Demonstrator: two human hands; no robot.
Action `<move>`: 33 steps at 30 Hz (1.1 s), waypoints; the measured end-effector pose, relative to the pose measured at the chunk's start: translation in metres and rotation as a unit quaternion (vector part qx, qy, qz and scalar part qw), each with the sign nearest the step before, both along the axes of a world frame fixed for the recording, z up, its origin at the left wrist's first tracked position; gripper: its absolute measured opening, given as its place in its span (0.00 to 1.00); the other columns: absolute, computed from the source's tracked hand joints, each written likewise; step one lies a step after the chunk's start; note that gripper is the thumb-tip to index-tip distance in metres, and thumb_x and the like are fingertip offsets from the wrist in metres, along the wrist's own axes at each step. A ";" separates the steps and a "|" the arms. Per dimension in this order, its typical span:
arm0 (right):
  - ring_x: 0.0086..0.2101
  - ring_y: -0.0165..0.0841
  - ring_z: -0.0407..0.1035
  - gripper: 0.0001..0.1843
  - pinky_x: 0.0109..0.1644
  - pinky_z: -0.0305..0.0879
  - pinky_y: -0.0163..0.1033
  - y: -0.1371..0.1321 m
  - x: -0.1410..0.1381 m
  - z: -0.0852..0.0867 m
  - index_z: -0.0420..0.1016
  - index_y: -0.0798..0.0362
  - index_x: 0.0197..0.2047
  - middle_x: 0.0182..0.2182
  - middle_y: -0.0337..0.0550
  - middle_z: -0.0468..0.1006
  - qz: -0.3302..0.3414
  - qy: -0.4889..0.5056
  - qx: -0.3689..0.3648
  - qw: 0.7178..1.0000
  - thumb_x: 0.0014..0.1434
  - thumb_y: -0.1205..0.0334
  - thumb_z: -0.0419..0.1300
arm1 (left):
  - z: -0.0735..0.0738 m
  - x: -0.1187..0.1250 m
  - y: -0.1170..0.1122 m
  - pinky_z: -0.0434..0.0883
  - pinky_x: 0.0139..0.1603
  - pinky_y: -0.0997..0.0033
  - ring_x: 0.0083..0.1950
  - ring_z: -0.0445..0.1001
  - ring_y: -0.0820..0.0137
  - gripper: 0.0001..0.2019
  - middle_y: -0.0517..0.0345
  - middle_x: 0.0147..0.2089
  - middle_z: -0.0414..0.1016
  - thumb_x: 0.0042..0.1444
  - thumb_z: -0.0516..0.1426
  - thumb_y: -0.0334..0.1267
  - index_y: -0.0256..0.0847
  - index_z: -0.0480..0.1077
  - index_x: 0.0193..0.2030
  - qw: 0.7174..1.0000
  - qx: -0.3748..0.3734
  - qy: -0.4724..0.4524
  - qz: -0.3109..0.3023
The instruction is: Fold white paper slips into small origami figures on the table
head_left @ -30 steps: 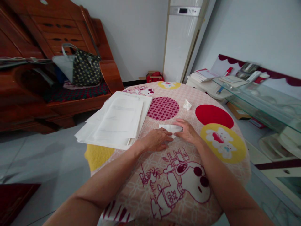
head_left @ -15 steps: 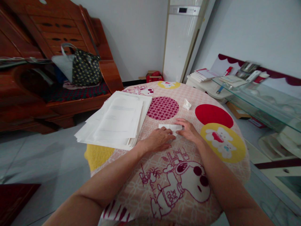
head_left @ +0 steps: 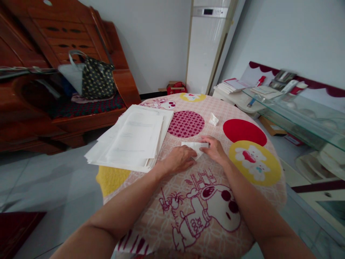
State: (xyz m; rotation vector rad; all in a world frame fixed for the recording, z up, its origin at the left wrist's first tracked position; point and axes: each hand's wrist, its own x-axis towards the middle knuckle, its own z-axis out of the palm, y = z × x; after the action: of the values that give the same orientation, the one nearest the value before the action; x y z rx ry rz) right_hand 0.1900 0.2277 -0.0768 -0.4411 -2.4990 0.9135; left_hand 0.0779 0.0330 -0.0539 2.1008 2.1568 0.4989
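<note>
A small piece of folded white paper [head_left: 196,145] lies on the patterned tablecloth between my hands, with a straight far edge and a lower part that narrows toward me. My left hand [head_left: 180,159] rests palm down at its left side, its bent fingers holding the paper against the cloth. At the right end, my right hand [head_left: 215,149] grips the paper, thumb on the near side and forefinger along the far edge. Beyond them stands a small folded white paper piece [head_left: 214,119]. To the left is a pile of white paper sheets [head_left: 132,135], some with faint print.
The round table [head_left: 215,226] has a cloth with cartoon figures and coloured circles. At right is a glass-topped cabinet [head_left: 302,111] bearing papers and metal bowls. A wooden bench [head_left: 126,82] with a dotted bag [head_left: 98,79] stands at left, a white upright appliance [head_left: 205,46] behind.
My left hand has drawn slightly left and back, its fingers lower on the paper. More of the paper's narrowing lower part shows. My right hand stays nearly in place.
</note>
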 end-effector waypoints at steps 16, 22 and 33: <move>0.21 0.33 0.70 0.11 0.20 0.66 0.35 -0.029 -0.002 0.019 0.74 0.54 0.30 0.23 0.39 0.78 -0.149 0.026 -0.423 0.893 0.38 0.68 0.65 | -0.006 0.004 0.011 0.73 0.50 0.64 0.50 0.75 0.63 0.07 0.52 0.46 0.77 0.63 0.58 0.32 0.39 0.71 0.48 0.995 0.064 0.047 0.053; 0.23 0.35 0.74 0.28 0.19 0.66 0.34 -0.032 0.004 0.027 0.78 0.53 0.46 0.30 0.41 0.83 -0.084 -0.056 -0.456 0.884 0.38 0.74 0.64 | -0.009 -0.002 0.012 0.73 0.49 0.64 0.48 0.76 0.64 0.07 0.52 0.46 0.78 0.63 0.56 0.29 0.38 0.72 0.47 0.996 0.041 0.039 0.069; 0.19 0.30 0.69 0.04 0.21 0.62 0.31 -0.028 0.002 0.022 0.76 0.56 0.25 0.18 0.37 0.76 -0.117 -0.076 -0.366 0.920 0.50 0.69 0.63 | -0.009 -0.001 0.010 0.75 0.51 0.63 0.49 0.77 0.63 0.09 0.50 0.48 0.79 0.63 0.60 0.37 0.38 0.73 0.49 0.998 0.045 0.026 0.028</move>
State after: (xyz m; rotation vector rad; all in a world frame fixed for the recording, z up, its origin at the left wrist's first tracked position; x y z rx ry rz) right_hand 0.1915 0.1999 -0.0547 -1.0514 -2.0777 1.7493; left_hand 0.0772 0.0433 -0.0627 2.1254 2.2692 0.5641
